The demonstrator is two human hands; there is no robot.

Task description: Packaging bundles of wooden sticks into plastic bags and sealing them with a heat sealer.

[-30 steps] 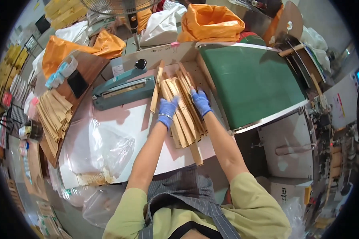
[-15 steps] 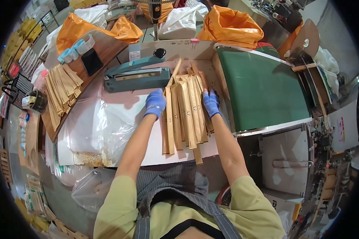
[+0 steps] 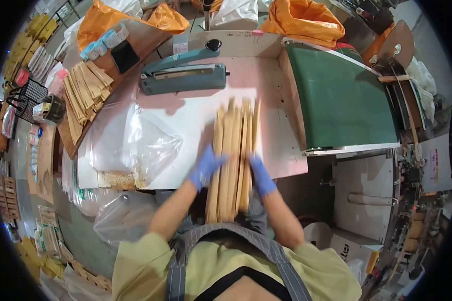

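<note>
Between my two gloved hands stands a bundle of long, slim brown paper packets (image 3: 230, 175), its lower ends reaching over the table's front edge toward my apron. My left hand (image 3: 207, 168), in a blue-violet glove, presses on the bundle's left side. The opposite side is gripped by my right hand (image 3: 260, 174), gloved alike. Motion smears both hands a little, and some fingertips are hidden against the packets. Beyond the bundle, a blue-grey bench heat sealer (image 3: 183, 80) with a black knob lies on the white worktable (image 3: 186, 113).
Clear plastic bags (image 3: 153, 143) cover the table's left part. A wooden board (image 3: 150, 37) at the left holds more brown packets (image 3: 85, 93), light-blue rolls (image 3: 103, 44) and a black tablet-like slab (image 3: 125, 56). To the right lies a green conveyor belt (image 3: 341, 100). Orange sacks (image 3: 304, 22) stand behind.
The packets, spread on the table before, are now gathered into a tighter bundle and drawn toward my body. Both hands have come nearer to me with it.
</note>
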